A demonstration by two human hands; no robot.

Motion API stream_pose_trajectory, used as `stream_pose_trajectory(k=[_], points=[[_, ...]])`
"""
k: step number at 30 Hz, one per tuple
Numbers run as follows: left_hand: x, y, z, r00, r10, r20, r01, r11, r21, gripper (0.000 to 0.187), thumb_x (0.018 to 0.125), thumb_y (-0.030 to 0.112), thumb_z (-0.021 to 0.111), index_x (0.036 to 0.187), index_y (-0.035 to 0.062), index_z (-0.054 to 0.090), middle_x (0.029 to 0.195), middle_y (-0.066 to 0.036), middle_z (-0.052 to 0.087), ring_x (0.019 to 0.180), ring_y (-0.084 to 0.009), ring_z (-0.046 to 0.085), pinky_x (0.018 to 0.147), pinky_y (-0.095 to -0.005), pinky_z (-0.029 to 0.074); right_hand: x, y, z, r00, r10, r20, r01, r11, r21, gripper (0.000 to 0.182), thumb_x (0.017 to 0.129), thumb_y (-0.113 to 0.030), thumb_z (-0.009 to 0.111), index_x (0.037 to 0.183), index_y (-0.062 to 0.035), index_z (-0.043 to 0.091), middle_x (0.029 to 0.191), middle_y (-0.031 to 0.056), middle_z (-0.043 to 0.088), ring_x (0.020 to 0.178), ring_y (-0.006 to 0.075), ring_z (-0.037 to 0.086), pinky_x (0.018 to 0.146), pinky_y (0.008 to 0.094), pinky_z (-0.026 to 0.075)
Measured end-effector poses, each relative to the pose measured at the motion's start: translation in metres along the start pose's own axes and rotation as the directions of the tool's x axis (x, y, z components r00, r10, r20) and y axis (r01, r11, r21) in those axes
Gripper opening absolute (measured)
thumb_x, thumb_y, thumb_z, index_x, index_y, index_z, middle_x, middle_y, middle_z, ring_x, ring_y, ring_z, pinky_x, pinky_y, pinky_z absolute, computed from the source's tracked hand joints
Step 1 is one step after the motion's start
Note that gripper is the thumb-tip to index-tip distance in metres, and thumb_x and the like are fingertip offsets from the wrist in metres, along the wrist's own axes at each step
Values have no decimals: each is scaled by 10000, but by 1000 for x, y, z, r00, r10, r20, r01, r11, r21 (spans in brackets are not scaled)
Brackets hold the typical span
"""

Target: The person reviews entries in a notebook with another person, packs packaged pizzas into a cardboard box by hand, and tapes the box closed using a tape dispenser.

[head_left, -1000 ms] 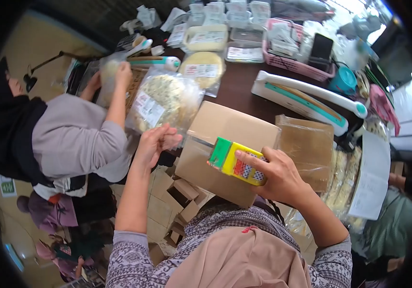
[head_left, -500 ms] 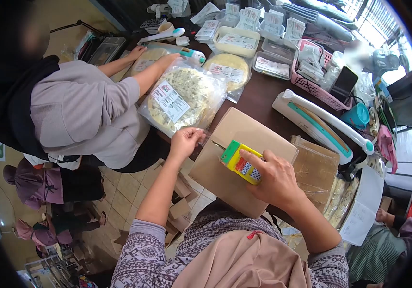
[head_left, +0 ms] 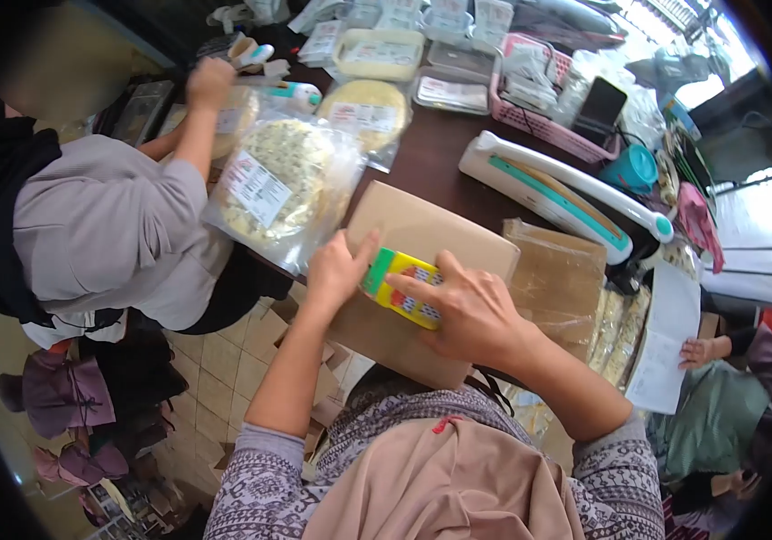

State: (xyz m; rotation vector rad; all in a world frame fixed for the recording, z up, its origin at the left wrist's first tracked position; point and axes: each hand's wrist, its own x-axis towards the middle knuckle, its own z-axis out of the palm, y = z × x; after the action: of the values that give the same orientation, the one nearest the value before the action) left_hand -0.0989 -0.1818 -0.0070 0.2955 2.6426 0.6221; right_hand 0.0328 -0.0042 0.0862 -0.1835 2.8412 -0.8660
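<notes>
A closed cardboard box (head_left: 431, 225) lies tilted in front of me at the table edge. My right hand (head_left: 471, 306) is wrapped around a yellow-and-green tape dispenser (head_left: 415, 292) with red and blue print, its index finger stretched along the top. The dispenser's green end rests over the box top, pointing left. My left hand (head_left: 336, 274) grips the box's left edge, thumb raised beside that green end, some fingers hidden. Beyond it, on the table, lies a clear bag with a round, speckled flat food (head_left: 287, 166) under a white label.
A second taped box (head_left: 557, 279) stands to the right, below a white-and-teal bag sealer (head_left: 557, 193). A pink basket (head_left: 539, 117), a plastic tub (head_left: 377, 54) and a teal cup (head_left: 633, 168) stand at the back. A co-worker (head_left: 116, 216) is close on the left.
My left hand has come to the box's left edge from a pinch beside it. The dispenser has moved slightly left on the box. The view has shifted, and the co-worker's arm is raised.
</notes>
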Motion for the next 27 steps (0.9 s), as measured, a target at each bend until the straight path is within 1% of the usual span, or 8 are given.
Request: stream_pose_trajectory(k=[5, 8, 12, 13, 14, 16, 19, 27], points=[[-4, -6, 11, 998, -5, -61, 9, 998, 70, 789, 789, 668, 426, 1126, -35, 543, 939, -288, 606, 939, -408, 581, 813, -445, 453, -42, 28, -20, 998, 31, 50, -31, 999, -12, 601, 608, -216, 722, 1178, -306, 555, 882, 167, 519, 715, 312, 585, 629, 388, 482], [2, 2, 7, 997, -4, -75, 7, 999, 46, 810, 792, 666, 422, 1233, -12, 457, 953, -290, 602, 957, -410, 573, 833, -441, 444, -111, 69, -22, 978, 202, 58, -200, 979, -36, 602, 627, -211, 716, 1183, -362, 542, 846, 118, 500, 729, 289, 586, 620, 384, 476], [-12, 34, -1, 991, -133, -3, 131, 977, 167, 811, 810, 641, 419, 1363, 62, 288, 1063, -294, 565, 1050, -418, 523, 884, -473, 410, -140, 84, 8, 983, 169, -69, -171, 985, -32, 657, 596, -235, 757, 1196, -377, 531, 842, 121, 479, 695, 290, 560, 622, 375, 470], [-18, 35, 10, 956, 134, -259, -38, 937, 347, 790, 811, 635, 416, 1371, 91, 293, 1180, -266, 495, 1137, -405, 451, 941, -498, 346, -142, 85, 9, 983, 171, -68, -175, 984, -44, 659, 594, -241, 760, 1196, -376, 530, 827, 113, 471, 690, 283, 552, 615, 368, 463], [-26, 38, 20, 798, 421, -432, -141, 827, 544, 771, 812, 629, 412, 1379, 120, 298, 1298, -238, 425, 1225, -392, 378, 998, -523, 281, -144, 86, 12, 982, 177, -65, -180, 982, -56, 661, 591, -248, 764, 1196, -374, 530, 811, 105, 462, 684, 276, 543, 608, 361, 457], [-59, 71, 43, 651, 758, 43, -600, 479, 641, 718, 813, 611, 410, 1388, 192, 308, 1443, -115, 256, 1331, -347, 208, 1039, -593, 111, -148, 90, 22, 980, 160, -117, -164, 986, -28, 667, 586, -246, 766, 1196, -377, 529, 798, 98, 453, 675, 263, 532, 596, 356, 448], [-69, 81, 71, 753, 651, 96, -599, 618, 509, 730, 786, 637, 439, 1380, 226, 333, 1460, -54, 239, 1340, -338, 187, 1026, -619, 45, -165, 95, 29, 975, 129, -182, -133, 991, -10, 677, 578, -235, 766, 1195, -378, 528, 778, 88, 440, 660, 244, 514, 575, 347, 433], [-81, 99, 64, 791, 585, 181, -588, 645, 487, 907, 666, 622, 588, 1398, 187, 277, 1476, -92, 166, 1349, -365, 122, 1007, -649, 52, -168, 110, 50, 981, 139, -132, -147, 988, -55, 676, 578, -206, 739, 1202, -343, 518, 775, 99, 461, 627, 249, 534, 556, 345, 445]])
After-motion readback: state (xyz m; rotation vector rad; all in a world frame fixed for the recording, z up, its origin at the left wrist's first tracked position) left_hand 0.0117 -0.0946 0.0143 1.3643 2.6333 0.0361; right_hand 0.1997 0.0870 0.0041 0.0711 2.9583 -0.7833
